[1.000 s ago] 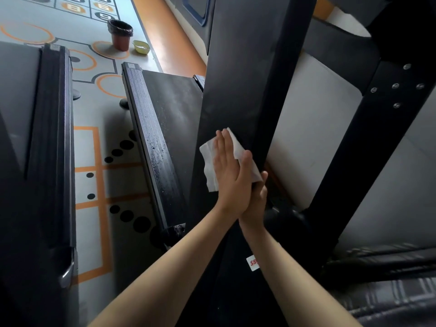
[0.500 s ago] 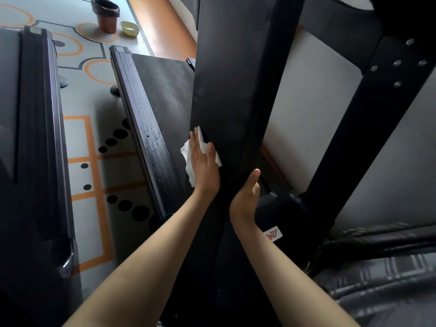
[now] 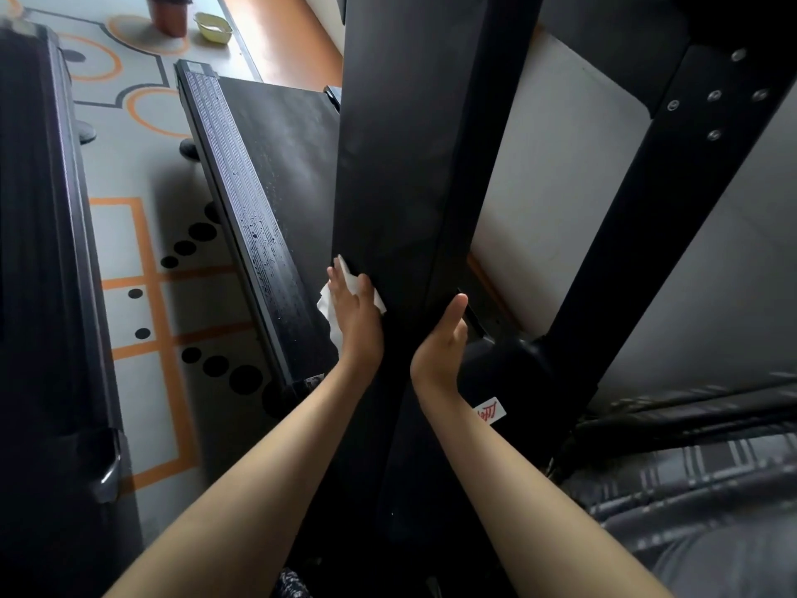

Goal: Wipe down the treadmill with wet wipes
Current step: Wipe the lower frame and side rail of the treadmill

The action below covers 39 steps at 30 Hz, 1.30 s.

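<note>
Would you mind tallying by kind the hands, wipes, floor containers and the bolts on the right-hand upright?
Hands: 2 (left hand, right hand)
White wipe: 1
Brown pot: 1
Yellow dish: 1
Bolts on the upright: 5
Total: 10

Pressing a white wet wipe (image 3: 327, 308) to the black treadmill upright (image 3: 401, 166) under the straight fingers (image 3: 338, 282) of the left hand (image 3: 356, 321). Resting the open right hand (image 3: 440, 338) against the upright, just right of those fingers. Left of them, a droplet-beaded side rail (image 3: 258, 235).
</note>
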Each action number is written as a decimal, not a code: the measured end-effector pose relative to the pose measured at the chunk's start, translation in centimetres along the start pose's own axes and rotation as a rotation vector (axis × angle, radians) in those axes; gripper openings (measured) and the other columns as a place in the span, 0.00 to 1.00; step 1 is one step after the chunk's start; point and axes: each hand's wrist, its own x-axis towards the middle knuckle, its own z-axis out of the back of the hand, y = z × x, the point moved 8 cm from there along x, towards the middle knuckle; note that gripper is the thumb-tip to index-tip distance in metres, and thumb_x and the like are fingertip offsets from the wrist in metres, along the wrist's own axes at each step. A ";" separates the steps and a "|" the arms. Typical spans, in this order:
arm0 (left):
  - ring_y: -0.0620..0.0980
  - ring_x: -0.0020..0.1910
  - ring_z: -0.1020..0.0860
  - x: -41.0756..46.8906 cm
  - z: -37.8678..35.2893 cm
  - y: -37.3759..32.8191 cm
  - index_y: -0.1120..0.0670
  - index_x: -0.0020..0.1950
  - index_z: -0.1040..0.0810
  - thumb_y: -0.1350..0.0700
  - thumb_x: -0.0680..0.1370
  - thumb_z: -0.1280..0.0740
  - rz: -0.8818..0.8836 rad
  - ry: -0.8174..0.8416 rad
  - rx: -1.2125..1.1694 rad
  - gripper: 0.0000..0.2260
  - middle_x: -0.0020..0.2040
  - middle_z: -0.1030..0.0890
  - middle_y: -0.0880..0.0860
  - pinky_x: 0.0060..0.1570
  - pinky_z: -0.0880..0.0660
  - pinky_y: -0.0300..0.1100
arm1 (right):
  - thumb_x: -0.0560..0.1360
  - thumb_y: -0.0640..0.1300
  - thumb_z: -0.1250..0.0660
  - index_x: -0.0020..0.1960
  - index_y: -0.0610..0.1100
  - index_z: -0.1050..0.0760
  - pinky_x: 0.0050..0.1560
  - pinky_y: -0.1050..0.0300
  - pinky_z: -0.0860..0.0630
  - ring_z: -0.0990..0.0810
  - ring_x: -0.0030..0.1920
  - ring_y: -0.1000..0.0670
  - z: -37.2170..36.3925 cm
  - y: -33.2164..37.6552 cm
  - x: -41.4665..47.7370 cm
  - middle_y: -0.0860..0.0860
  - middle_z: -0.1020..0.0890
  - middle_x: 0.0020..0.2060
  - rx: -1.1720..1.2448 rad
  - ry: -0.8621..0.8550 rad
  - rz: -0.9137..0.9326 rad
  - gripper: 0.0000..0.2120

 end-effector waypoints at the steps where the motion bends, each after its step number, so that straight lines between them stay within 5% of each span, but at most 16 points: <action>1: 0.50 0.76 0.42 -0.9 0.0 0.4 0.47 0.80 0.46 0.46 0.80 0.44 0.012 -0.001 -0.001 0.28 0.79 0.43 0.52 0.76 0.45 0.52 | 0.76 0.62 0.56 0.51 0.55 0.24 0.51 0.71 0.27 0.19 0.49 0.65 -0.1 0.0 0.0 0.59 0.18 0.44 -0.011 0.000 -0.001 0.23; 4: 0.50 0.77 0.42 -3.4 -0.3 1.3 0.47 0.80 0.49 0.51 0.83 0.45 0.019 0.018 -0.007 0.25 0.80 0.46 0.50 0.76 0.45 0.53 | 0.75 0.64 0.55 0.52 0.57 0.26 0.51 0.69 0.26 0.20 0.49 0.65 -0.2 -0.1 0.0 0.59 0.19 0.45 -0.015 0.014 -0.006 0.22; 11: 0.47 0.79 0.53 -5.4 -1.1 0.6 0.49 0.80 0.54 0.46 0.81 0.47 -0.097 0.120 0.007 0.29 0.81 0.54 0.49 0.78 0.52 0.52 | 0.76 0.64 0.54 0.51 0.56 0.24 0.55 0.59 0.23 0.18 0.53 0.57 -0.1 -0.6 0.0 0.55 0.17 0.47 0.005 0.043 -0.022 0.23; 19: 0.43 0.78 0.53 -6.8 -1.5 -0.1 0.46 0.80 0.54 0.41 0.77 0.48 -0.118 0.153 0.008 0.33 0.80 0.53 0.46 0.78 0.51 0.50 | 0.76 0.67 0.55 0.52 0.54 0.24 0.58 0.49 0.21 0.17 0.54 0.50 -0.3 -0.9 -0.2 0.47 0.16 0.50 -0.010 0.067 -0.054 0.27; 25: 0.20 0.68 0.51 -7.1 -1.2 0.2 0.50 0.80 0.53 0.42 0.79 0.48 -0.194 0.198 0.007 0.32 0.77 0.51 0.39 0.68 0.50 0.25 | 0.76 0.64 0.55 0.49 0.55 0.24 0.55 0.56 0.22 0.17 0.52 0.54 -0.2 -1.0 -0.5 0.53 0.17 0.47 0.049 0.034 -0.088 0.24; 33: 0.21 0.69 0.51 -5.5 -0.6 0.3 0.50 0.80 0.51 0.35 0.76 0.50 -0.247 0.111 0.040 0.36 0.79 0.50 0.43 0.65 0.51 0.19 | 0.84 0.54 0.56 0.46 0.58 0.27 0.43 0.72 0.26 0.20 0.42 0.68 -0.1 -0.8 -0.7 0.61 0.20 0.41 0.058 -0.013 -0.094 0.20; 35: 0.25 0.71 0.50 -4.8 -0.5 0.5 0.50 0.80 0.50 0.35 0.76 0.50 -0.244 0.101 0.029 0.36 0.80 0.50 0.46 0.68 0.50 0.23 | 0.84 0.55 0.56 0.46 0.58 0.27 0.44 0.72 0.27 0.21 0.42 0.68 -0.1 -0.8 -0.6 0.61 0.20 0.40 0.057 -0.026 -0.090 0.20; 39: 0.42 0.78 0.48 -3.1 0.0 1.3 0.48 0.80 0.51 0.35 0.76 0.49 -0.196 0.057 0.005 0.35 0.79 0.48 0.44 0.78 0.48 0.48 | 0.83 0.55 0.57 0.45 0.56 0.25 0.48 0.70 0.26 0.19 0.45 0.66 0.0 -1.0 -0.5 0.61 0.18 0.39 0.031 -0.051 -0.064 0.22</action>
